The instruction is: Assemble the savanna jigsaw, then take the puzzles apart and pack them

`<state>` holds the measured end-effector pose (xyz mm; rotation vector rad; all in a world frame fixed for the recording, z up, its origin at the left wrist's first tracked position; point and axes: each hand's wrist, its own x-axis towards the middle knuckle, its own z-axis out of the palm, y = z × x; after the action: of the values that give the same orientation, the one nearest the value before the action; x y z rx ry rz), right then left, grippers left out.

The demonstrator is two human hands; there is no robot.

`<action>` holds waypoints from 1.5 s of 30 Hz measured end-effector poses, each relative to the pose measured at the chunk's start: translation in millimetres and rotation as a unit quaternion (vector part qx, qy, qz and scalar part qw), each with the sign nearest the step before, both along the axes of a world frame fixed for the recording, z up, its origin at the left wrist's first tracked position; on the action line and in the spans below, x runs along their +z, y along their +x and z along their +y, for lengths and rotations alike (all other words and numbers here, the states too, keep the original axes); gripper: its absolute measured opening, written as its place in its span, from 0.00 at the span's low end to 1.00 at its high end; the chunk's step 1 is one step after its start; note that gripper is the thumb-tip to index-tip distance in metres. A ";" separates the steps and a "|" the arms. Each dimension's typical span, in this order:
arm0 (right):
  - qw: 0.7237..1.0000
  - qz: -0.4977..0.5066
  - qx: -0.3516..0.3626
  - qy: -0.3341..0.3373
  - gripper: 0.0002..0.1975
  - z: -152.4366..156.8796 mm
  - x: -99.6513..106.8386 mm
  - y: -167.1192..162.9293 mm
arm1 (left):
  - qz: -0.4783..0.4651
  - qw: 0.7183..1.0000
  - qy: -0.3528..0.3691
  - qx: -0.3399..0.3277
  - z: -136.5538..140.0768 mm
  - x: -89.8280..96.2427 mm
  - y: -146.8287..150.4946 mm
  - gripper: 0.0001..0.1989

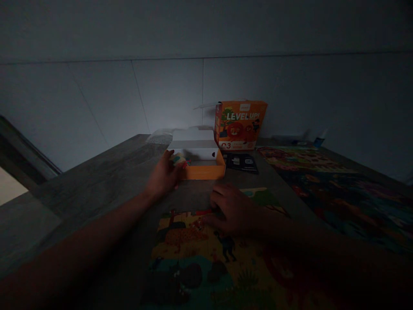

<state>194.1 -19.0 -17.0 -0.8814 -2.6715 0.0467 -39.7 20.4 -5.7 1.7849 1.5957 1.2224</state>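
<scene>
My left hand [164, 174] is at the left end of an open orange box [203, 173], its fingers wrapped over the box's corner. Inside that end lie colourful puzzle pieces [179, 159], partly covered by the fingers. Over the upper part of a jigsaw puzzle [193, 258] with animals on it rests my right hand [234, 209]. Its fingers are bent, with the thumb apart from them, and I see nothing clearly held between them. My right forearm hides part of the puzzle's right side.
An upright orange "LEVEL UP!" box [241, 125] stands behind the open box, with a dark printed sheet [241, 162] in front of it. Further puzzle pictures [342, 193] lie on the right. Clear plastic wrap [159, 137] is at the back left. A small blue bottle [319, 141] stands far right.
</scene>
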 end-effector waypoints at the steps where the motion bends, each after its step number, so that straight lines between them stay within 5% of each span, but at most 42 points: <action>1: 1.000 0.012 -0.003 -0.010 0.18 0.1 -0.4 -0.2 | 0.027 1.000 0.002 -0.004 0.8 -1.5 -0.7 0.30; 10: 0.978 0.171 -0.037 -0.118 0.10 1.8 -5.6 2.2 | 0.200 0.968 0.149 -0.001 -6.6 9.4 3.8 0.21; 13: 0.978 0.179 -0.034 -0.105 0.12 2.6 -5.4 2.5 | 0.191 0.967 0.098 -0.138 -20.4 16.7 13.7 0.17; 16: 0.983 0.166 -0.034 -0.074 0.16 4.1 -5.9 2.4 | 0.174 0.932 -0.026 -0.316 -36.3 16.2 27.5 0.18; 20: 0.984 0.167 -0.030 -0.054 0.17 5.4 -5.7 2.3 | 0.124 0.901 -0.106 -0.402 -47.7 8.1 40.6 0.14; 28: 0.989 0.145 -0.025 0.002 0.21 6.9 -13.2 16.0 | 0.056 0.918 -0.193 -0.341 -47.5 8.1 39.8 0.17; 35: 0.990 0.089 -0.059 0.091 0.16 15.6 -32.2 29.4 | -0.008 0.935 -0.138 -0.326 -53.4 8.9 43.3 0.16; 40: 0.993 0.090 -0.056 0.051 0.17 15.9 -7.6 20.5 | -0.046 0.948 -0.102 -0.298 -48.8 8.5 40.9 0.15; 45: 0.975 0.159 -0.148 -0.038 0.16 13.1 1.3 8.9 | -0.023 0.976 -0.084 -0.198 -36.4 6.0 33.8 0.15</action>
<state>203.0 -5.8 -15.8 -1.1778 -2.2343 0.2027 -5.9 -16.0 0.3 1.8344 1.1998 0.9071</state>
